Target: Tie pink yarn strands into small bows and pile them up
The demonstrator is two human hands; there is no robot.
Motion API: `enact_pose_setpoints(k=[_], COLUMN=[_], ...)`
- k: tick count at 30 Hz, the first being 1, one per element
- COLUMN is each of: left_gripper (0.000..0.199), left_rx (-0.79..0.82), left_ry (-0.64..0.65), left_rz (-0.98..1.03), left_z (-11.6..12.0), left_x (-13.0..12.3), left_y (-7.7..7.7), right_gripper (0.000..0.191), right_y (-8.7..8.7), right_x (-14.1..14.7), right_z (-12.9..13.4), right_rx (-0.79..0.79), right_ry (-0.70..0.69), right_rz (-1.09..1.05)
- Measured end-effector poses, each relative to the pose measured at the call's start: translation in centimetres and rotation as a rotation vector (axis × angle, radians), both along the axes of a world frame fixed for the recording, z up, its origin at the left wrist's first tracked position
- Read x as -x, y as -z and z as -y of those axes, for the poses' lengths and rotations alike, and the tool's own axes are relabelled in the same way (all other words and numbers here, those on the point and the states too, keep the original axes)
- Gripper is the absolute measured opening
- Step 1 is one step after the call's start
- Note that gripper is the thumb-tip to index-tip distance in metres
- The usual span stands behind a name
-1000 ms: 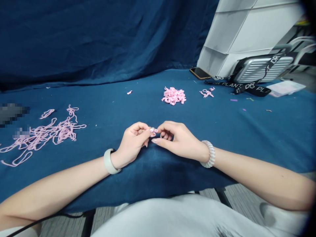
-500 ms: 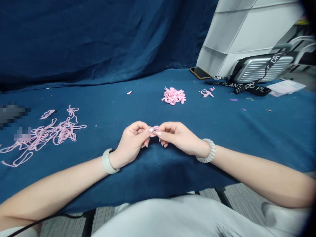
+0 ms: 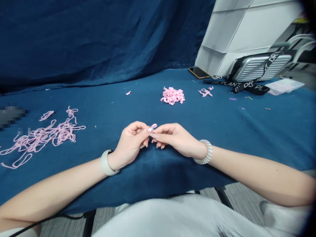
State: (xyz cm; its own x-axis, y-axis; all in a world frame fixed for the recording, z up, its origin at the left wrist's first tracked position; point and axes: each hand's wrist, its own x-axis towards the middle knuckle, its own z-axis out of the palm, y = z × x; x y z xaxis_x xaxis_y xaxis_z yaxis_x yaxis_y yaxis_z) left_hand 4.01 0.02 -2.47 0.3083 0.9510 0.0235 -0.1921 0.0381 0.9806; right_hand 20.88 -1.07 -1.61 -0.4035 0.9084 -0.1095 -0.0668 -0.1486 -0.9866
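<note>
Between my two hands, over the near part of the table, is a short piece of pink yarn (image 3: 154,126) with a small loop sticking up. My left hand (image 3: 134,140) pinches it between thumb and forefinger. From the other side my right hand (image 3: 172,137) also closes thumb and fingertips on it, close below the loop. The fingers cover most of the yarn. Beyond the hands lies a heap of small pink knotted yarn pieces (image 3: 172,95). A few more knotted bits (image 3: 205,92) sit just right of the heap.
Loose pink-lilac yarn (image 3: 41,136) is tangled across the left of the blue cloth (image 3: 118,112). At the back right are a phone (image 3: 198,73), a white box (image 3: 222,36), a silver ridged case (image 3: 263,67) with a black strap and a clear plastic case (image 3: 286,86).
My right hand has shifted slightly left, so the fingertips of both hands are closer together. The yarn loop now points more upward.
</note>
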Motion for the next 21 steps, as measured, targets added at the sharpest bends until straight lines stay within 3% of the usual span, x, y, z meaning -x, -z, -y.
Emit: enact_pose_setpoints(k=[6, 21], left_gripper=[0.015, 0.017], left_rx=[0.004, 0.128], left_ry=[-0.01, -0.001], left_rz=[0.006, 0.072], left_z=[0.01, 0.54], left_x=[0.0, -0.38], left_y=[0.08, -0.34], right_gripper=[0.016, 0.011], right_y=[0.25, 0.1], right_x=[0.33, 0.55], right_z=[-0.03, 0.2], right_rx=[0.141, 0.294], right_ry=[0.02, 0.022], right_rz=[-0.141, -0.214])
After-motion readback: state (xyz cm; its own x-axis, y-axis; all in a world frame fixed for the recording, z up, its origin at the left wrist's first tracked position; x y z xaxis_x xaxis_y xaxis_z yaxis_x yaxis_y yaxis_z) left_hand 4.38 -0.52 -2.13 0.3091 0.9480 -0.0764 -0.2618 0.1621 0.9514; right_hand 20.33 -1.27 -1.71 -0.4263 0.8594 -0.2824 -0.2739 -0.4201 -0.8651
